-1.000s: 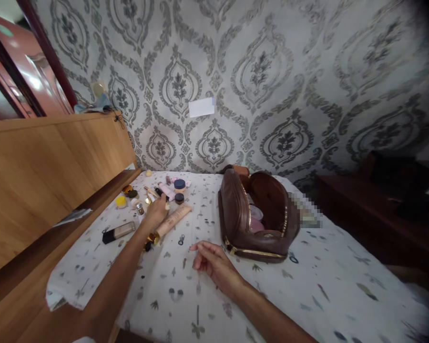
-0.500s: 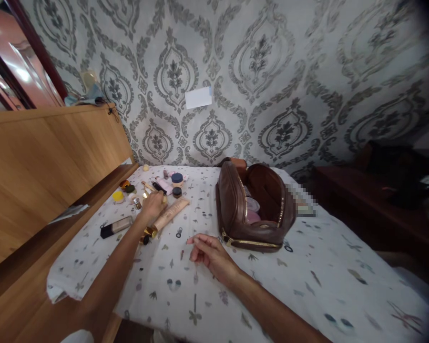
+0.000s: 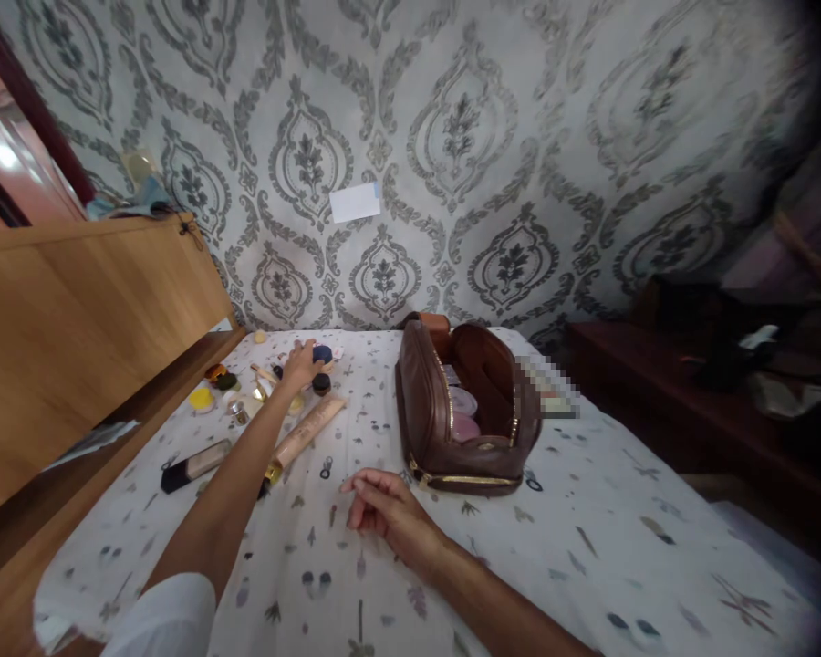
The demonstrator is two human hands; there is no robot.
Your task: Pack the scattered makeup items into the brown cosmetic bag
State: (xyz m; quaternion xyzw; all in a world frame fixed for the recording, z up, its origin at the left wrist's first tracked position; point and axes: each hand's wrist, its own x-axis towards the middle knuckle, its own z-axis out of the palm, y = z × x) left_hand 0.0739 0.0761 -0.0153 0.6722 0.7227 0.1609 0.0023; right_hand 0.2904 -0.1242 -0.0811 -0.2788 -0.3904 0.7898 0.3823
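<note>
My left hand [image 3: 302,368] reaches over the cosmetics at the left, beside a dark blue-lidded jar [image 3: 322,353]. Its fingers look apart and partly cover what lies under them; no held thing shows. Close to its wrist are a small black-lidded jar [image 3: 321,383] and a long beige squeeze tube [image 3: 309,431] with a gold cap end. My right hand [image 3: 387,513] hovers or rests over the patterned cloth, fingers loosely bent and holding nothing. Right of it stands a brown cosmetic bag [image 3: 420,411], unzipped, with round pink compacts [image 3: 463,427] inside.
A foundation bottle with a black cap [image 3: 195,465], a yellow-lidded pot [image 3: 201,399] and other small cosmetics lie left. A wooden panel [image 3: 96,319] borders the cloth on the left; the patterned wall [image 3: 383,274] rises behind. A blurred patch [image 3: 551,388] lies beyond the bag.
My left hand has moved farther away toward the wall, from the gold-topped items to the blue-lidded jar. The view has shifted slightly right. My right hand keeps its loose pose.
</note>
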